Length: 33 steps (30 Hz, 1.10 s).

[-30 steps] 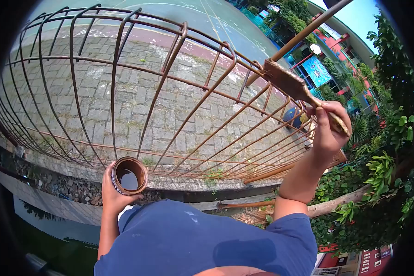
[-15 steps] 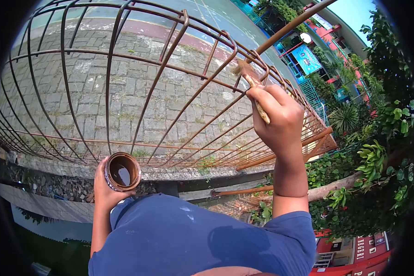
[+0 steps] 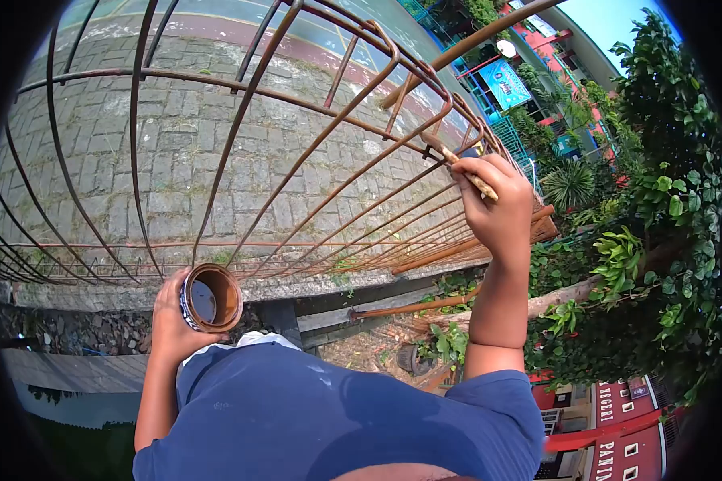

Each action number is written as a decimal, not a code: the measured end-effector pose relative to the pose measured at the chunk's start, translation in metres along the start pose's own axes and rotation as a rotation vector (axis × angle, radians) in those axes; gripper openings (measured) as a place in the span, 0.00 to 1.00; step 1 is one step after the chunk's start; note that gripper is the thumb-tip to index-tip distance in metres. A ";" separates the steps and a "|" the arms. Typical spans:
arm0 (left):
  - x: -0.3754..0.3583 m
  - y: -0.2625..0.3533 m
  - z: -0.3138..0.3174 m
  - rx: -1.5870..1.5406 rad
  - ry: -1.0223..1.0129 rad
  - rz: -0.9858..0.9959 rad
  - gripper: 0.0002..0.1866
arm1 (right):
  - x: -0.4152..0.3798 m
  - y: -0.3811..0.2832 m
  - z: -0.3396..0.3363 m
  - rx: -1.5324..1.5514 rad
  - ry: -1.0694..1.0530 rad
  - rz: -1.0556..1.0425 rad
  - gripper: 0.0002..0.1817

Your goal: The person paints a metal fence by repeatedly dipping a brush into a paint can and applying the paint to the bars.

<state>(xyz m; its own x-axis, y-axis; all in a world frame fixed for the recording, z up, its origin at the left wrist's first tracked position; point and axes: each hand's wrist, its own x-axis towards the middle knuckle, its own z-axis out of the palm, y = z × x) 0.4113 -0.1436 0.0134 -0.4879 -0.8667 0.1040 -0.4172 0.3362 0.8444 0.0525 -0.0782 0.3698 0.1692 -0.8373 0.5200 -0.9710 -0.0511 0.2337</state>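
Note:
My right hand (image 3: 497, 196) is closed around the pale handle of a paintbrush (image 3: 481, 186). The brush's bristle end lies against the wire fence (image 3: 313, 119) near its bent top, at a crossing of a horizontal and an upright rod. In my left hand (image 3: 171, 321) is an open paint can (image 3: 231, 301), gripped round its side at waist height. Brown paint coats its inner wall and rim, with a shiny pool of liquid inside. Some fence rods look dark brown, while those farther right are more rusty orange.
Behind the fence lies grey block paving (image 3: 241, 152), with a painted court (image 3: 297, 36) beyond. A brown pole (image 3: 481, 40) slants up at the upper right. Leafy plants (image 3: 674, 240) and a branch (image 3: 537, 305) crowd the right side. A low concrete kerb (image 3: 96, 298) runs under the fence.
My right hand has moved the brush from the bent top of the fence down to a lower rod crossing. The view has shifted right along the fence. My left hand still holds the can.

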 end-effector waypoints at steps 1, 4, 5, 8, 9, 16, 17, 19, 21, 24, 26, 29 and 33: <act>0.000 -0.003 0.002 -0.017 0.018 -0.011 0.70 | -0.002 0.004 0.000 -0.005 0.049 0.007 0.09; 0.000 -0.003 0.006 -0.035 0.009 -0.020 0.70 | 0.004 0.008 0.005 -0.060 -0.053 -0.035 0.09; 0.003 0.000 0.005 -0.044 -0.011 -0.026 0.70 | 0.003 0.006 0.000 -0.008 -0.061 -0.021 0.08; 0.000 0.002 0.009 -0.062 -0.003 -0.044 0.70 | 0.004 -0.002 -0.018 0.180 -0.076 -0.018 0.06; -0.001 0.002 0.012 -0.054 -0.006 -0.044 0.70 | 0.006 -0.001 -0.014 0.127 -0.064 -0.003 0.06; 0.001 0.000 0.002 -0.018 -0.023 -0.040 0.69 | 0.010 -0.001 0.003 -0.081 0.028 -0.003 0.08; 0.001 0.000 0.000 -0.019 -0.017 -0.048 0.69 | 0.003 -0.003 0.008 -0.049 -0.050 0.016 0.08; 0.003 0.000 -0.003 -0.026 -0.011 -0.035 0.68 | -0.007 0.002 0.013 -0.063 -0.032 -0.028 0.08; 0.000 -0.001 -0.006 -0.029 0.002 -0.029 0.69 | -0.010 -0.001 0.013 -0.059 0.035 0.020 0.08; 0.001 -0.003 -0.005 -0.024 -0.010 -0.047 0.69 | -0.011 -0.005 0.009 -0.046 0.028 0.009 0.08; 0.003 -0.003 -0.007 0.024 0.004 0.004 0.69 | -0.009 -0.010 -0.007 0.099 0.028 0.047 0.10; 0.003 -0.008 -0.006 0.020 0.025 0.025 0.70 | -0.012 0.001 -0.044 0.283 0.210 0.144 0.09; 0.001 -0.004 -0.011 -0.036 0.041 -0.006 0.69 | 0.022 0.041 -0.064 0.492 0.469 0.393 0.06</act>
<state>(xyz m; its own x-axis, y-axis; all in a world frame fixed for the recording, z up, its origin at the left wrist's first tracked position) 0.4204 -0.1499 0.0158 -0.4537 -0.8831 0.1196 -0.3916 0.3181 0.8634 0.0273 -0.0637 0.4436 -0.2554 -0.5318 0.8074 -0.9190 -0.1258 -0.3736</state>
